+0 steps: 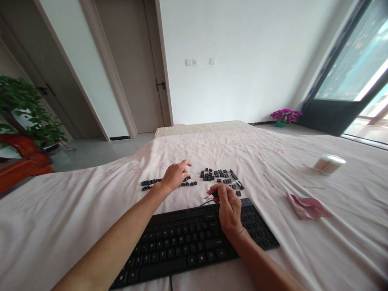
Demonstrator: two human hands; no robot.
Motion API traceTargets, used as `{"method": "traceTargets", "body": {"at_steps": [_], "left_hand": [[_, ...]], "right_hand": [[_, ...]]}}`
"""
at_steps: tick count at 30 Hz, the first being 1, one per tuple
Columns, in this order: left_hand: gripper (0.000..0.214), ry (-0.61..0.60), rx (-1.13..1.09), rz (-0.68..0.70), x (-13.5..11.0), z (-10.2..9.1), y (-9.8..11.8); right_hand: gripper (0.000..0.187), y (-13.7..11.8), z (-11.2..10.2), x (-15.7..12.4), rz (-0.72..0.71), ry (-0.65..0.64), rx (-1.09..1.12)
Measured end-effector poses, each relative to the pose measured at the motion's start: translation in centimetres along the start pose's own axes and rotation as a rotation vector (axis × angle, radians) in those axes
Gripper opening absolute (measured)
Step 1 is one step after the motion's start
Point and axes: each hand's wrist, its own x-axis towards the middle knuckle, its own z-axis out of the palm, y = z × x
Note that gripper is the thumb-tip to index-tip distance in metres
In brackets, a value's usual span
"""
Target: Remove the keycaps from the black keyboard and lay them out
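A black keyboard (182, 242) lies in front of me on a pink floral cloth. Its right-hand block (257, 226) shows bare sockets where keycaps are off. My right hand (228, 208) is over the keyboard's upper right part, fingers pinched on a small black keycap (215, 194). Beyond the keyboard, my left hand (175, 176) reaches over a row of loose keycaps (188, 184), its fingers partly stretched and apart; its fingertips partly cover some caps. Another group of loose black keycaps (209, 176) lies to the right of it, with two longer caps at its edge.
On the right are a pink cloth (307, 206), a round tub of cotton swabs (330, 165) and several loose swabs (269, 180). The keyboard cable (206, 202) shows behind the keyboard. A leafy plant (27, 109) and wooden furniture (24, 155) stand on the left.
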Motion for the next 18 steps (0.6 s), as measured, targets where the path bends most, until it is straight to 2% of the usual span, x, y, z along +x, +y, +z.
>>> {"method": "traceTargets", "body": {"at_steps": [3, 8, 18], "left_hand": [[0.036, -0.076, 0.102, 0.02, 1.5, 1.1, -0.6], [0.032, -0.133, 0.121, 0.052, 2.4, 2.6, -1.7], [0.014, -0.204, 0.114, 0.077, 3.2, 2.5, -2.8]], "right_hand": [[0.037, 0.0, -0.1, -0.1, -0.005, -0.016, -0.014], [0.036, 0.1, -0.1, 0.0, -0.004, -0.026, -0.001], [0.036, -0.1, -0.2, 0.1, 0.015, -0.054, 0.017]]}}
